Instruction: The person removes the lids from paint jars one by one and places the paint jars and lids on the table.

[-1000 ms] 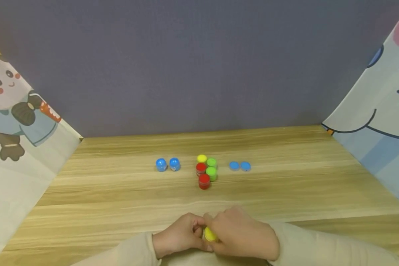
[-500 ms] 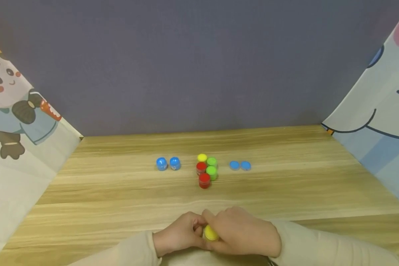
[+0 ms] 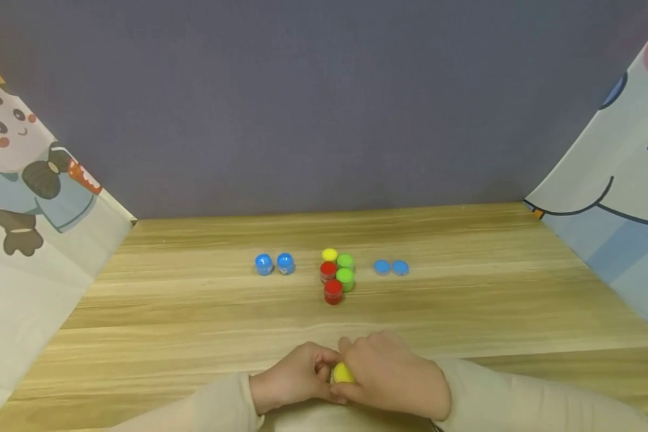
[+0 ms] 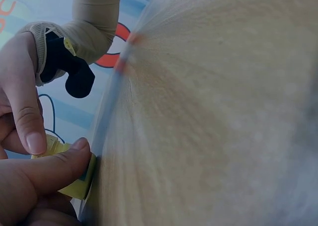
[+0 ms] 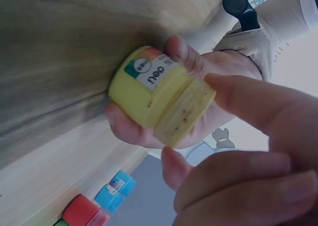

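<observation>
The yellow pot (image 5: 149, 92) sits low in the middle of the frame, on its side, between both hands: left hand (image 3: 294, 384) grips its body, right hand (image 3: 391, 378) pinches its lid.

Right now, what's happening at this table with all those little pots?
A person holds a small yellow jar in both hands at the near edge of the wooden table. The left hand grips its body; the right hand is on its lid. Farther back stand red, green, yellow and blue jars, plus two loose blue lids.
</observation>
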{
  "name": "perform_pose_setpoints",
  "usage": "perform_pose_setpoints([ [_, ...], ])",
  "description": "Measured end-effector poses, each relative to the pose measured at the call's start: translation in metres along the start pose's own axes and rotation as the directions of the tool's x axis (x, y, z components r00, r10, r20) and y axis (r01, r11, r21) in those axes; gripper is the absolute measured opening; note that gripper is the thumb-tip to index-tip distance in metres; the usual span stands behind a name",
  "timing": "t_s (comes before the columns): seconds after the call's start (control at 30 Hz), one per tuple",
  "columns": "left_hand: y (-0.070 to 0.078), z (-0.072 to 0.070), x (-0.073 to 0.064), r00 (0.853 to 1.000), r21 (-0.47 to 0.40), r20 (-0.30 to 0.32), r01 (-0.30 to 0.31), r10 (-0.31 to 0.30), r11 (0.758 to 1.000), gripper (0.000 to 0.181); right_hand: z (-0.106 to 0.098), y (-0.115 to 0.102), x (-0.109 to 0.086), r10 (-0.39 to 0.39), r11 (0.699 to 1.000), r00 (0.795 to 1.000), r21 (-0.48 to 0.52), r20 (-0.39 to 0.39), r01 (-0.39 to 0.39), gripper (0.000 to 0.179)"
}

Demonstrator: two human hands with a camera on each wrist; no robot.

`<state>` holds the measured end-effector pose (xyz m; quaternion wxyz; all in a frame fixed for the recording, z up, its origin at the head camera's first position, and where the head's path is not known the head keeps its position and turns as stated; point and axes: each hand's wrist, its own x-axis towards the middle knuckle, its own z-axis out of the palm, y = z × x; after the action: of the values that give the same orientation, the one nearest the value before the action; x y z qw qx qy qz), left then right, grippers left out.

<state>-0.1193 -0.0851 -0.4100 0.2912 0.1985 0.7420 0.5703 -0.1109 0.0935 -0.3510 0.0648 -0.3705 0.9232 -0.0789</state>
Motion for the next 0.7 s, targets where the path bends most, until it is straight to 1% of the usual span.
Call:
perform_pose_setpoints([
  [0.13,0.000,0.000,0.000,1.000,0.012,0.000,0.001,-0.001,1.000,0.037,-0.001,-0.003,0.001,0.007,1.000,1.000,-0.005,0.025,-0.007,0.035],
  [0.3,0.000,0.000,0.000,1.000,0.024,0.000,-0.004,0.004,1.000,0.036,-0.002,-0.004,0.000,-0.005,1.000,1.000,-0.008,0.031,0.005,0.033],
  [0.43,0.000,0.000,0.000,1.000,0.025,0.003,-0.006,0.006,1.000,0.034,-0.005,-0.002,0.000,-0.037,0.999,0.999,0.012,0.037,0.036,0.029],
  [0.57,0.001,0.000,-0.001,1.000,0.035,0.003,-0.007,0.007,0.999,0.032,-0.008,0.000,0.001,-0.069,0.996,0.996,0.052,0.054,0.067,0.025],
  [0.7,0.002,-0.001,-0.002,1.000,0.038,0.008,-0.011,0.010,0.999,0.029,-0.011,0.001,0.002,-0.090,0.994,0.993,0.071,0.077,0.084,0.022],
])
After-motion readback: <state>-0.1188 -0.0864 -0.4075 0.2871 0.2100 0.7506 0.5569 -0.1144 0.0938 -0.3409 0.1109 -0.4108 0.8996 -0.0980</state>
